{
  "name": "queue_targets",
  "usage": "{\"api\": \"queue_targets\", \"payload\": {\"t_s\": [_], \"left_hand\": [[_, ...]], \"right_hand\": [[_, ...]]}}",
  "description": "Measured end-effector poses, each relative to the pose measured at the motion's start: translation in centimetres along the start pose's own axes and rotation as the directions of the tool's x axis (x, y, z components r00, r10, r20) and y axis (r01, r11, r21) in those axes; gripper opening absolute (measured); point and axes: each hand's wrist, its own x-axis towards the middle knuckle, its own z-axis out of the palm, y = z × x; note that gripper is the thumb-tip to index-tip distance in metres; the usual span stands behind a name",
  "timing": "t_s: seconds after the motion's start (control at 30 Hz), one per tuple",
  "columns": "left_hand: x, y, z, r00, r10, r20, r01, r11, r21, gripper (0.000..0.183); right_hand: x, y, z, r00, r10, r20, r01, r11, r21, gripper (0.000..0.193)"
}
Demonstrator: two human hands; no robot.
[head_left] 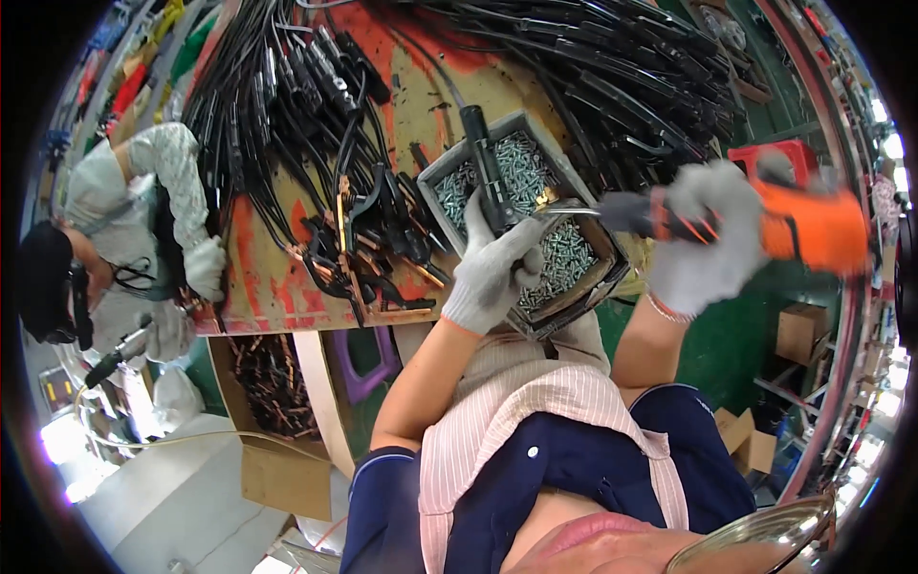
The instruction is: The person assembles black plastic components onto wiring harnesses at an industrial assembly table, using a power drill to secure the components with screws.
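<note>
My left hand [492, 273], in a grey-white glove, is closed around a black tubular handle [484, 158] with a cable running from its far end. It holds the handle over a grey bin [445, 215] of small silvery screws [566, 263]. My gloved right hand [712, 234] grips an orange and black power screwdriver [813, 230], blurred by motion. The tool's nose points left toward my left hand. A small brass-coloured piece [545, 197] shows by the handle's near end; whether the tool touches it I cannot tell.
Black clamps with copper jaws [349, 239] lie left of the bin on the red-stained table [244, 277]. Bundles of black cables with handles [631, 86] cover the far right. A co-worker [134, 230] sits at the left. Below the table edge stands a box of copper-coloured parts [273, 383].
</note>
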Motion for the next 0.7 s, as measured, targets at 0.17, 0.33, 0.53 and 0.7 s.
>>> {"api": "queue_targets", "payload": {"t_s": [0.17, 0.33, 0.53, 0.7], "left_hand": [[0.4, 0.2, 4.8, 0.992, 0.086, 0.093, -0.086, 0.996, -0.007, 0.075], [6.1, -1.9, 10.0, 0.978, 0.177, 0.111, -0.181, 0.983, 0.025, 0.1], [4.9, -2.0, 9.7, 0.989, -0.134, 0.059, 0.108, 0.939, 0.326, 0.103], [-0.5, -1.9, 2.7, 0.909, 0.054, 0.414, -0.299, 0.776, 0.555, 0.065]], "right_hand": [[0.5, -4.7, -7.0, 0.931, -0.035, -0.363, 0.104, 0.979, 0.173, 0.033], [-0.6, -5.4, -9.0, 0.83, -0.061, -0.555, 0.135, 0.986, 0.094, 0.032], [-0.7, -5.7, -10.8, 0.818, -0.047, -0.573, 0.103, 0.993, 0.065, 0.028], [0.2, -5.0, -6.9, 0.904, 0.162, -0.397, -0.157, 0.987, 0.045, 0.05]]}}
